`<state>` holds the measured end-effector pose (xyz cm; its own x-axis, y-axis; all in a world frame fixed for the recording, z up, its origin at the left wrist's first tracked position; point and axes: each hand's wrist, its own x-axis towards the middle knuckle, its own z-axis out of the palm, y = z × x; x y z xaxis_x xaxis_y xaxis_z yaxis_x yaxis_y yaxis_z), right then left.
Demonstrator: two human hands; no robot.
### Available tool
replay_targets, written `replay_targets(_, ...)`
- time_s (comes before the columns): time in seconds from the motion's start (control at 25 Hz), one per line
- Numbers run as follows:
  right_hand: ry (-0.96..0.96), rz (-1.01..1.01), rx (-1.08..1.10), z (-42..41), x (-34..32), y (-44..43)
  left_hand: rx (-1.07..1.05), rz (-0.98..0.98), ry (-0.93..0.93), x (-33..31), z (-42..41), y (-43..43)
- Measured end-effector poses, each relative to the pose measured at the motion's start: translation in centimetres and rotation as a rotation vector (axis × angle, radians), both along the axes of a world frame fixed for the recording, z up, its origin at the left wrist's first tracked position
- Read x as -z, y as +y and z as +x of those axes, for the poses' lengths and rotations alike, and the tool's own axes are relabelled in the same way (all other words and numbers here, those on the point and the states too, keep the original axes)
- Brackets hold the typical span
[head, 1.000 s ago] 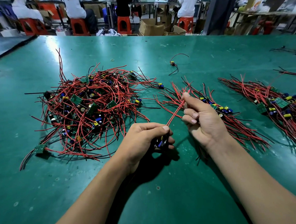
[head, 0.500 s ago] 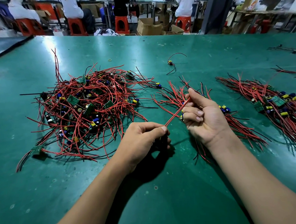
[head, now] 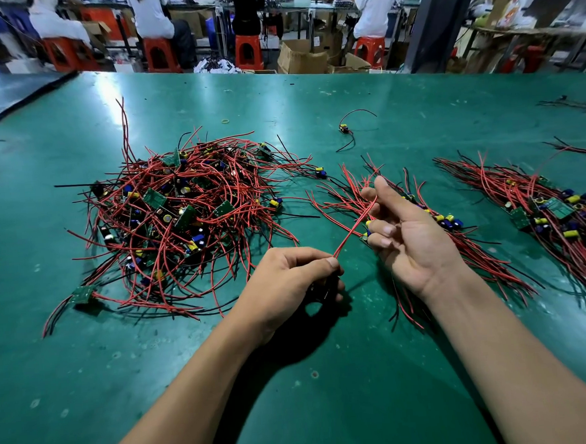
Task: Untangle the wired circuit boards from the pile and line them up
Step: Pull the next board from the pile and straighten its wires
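A tangled pile of small green circuit boards with red and black wires lies on the green table at the left. My left hand grips one board, mostly hidden in the fist, near the table's middle. Its red wire runs up and right, taut, to my right hand, which pinches the wire's far end between thumb and forefinger, the other fingers half curled. Under my right hand lies a lined-up row of boards. A second row lies further right.
One loose wired board sits alone at the back middle. More wires lie at the far right edge. The green table stretches bare toward me. Beyond its far edge sit people on orange stools among cardboard boxes.
My right hand has slid along the red wire, up and away from my left hand, toward the wire's end. My left hand has stayed put.
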<state>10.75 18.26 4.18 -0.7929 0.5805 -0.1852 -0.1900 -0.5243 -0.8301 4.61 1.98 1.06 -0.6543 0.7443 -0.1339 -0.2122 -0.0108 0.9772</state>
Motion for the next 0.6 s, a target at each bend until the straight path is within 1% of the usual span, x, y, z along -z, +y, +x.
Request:
replay_targets(0.2, -0.026, 0.087, 0.042, 0.3, 0.2, 0.1, -0.027, 0.004, 0.012, 0.0, 0.0, 0.1)
replay_targets(0.28, -0.039, 0.125, 0.054, 0.2, 0.3, -0.1, -0.061, 0.012, -0.018, -0.2, -0.2, 0.1)
replay_targets(0.44, -0.041, 0.251, 0.041, -0.1, 0.8, -0.7, -0.120, 0.077, -0.294, -0.8, -1.2, 0.0)
replay_targets(0.52, -0.070, 0.361, 0.025, -0.1, 1.2, -1.2, -0.119, 0.096, -0.327, -0.9, -1.4, 0.0)
replay_targets(0.56, -0.099, 0.467, 0.010, -0.1, 1.4, -1.6, -0.120, 0.103, -0.330, -0.9, -1.5, 0.0)
replay_targets(0.6, -0.143, 0.623, -0.011, -0.1, 1.6, -2.0, -0.119, 0.111, -0.338, -0.9, -1.5, 0.1)
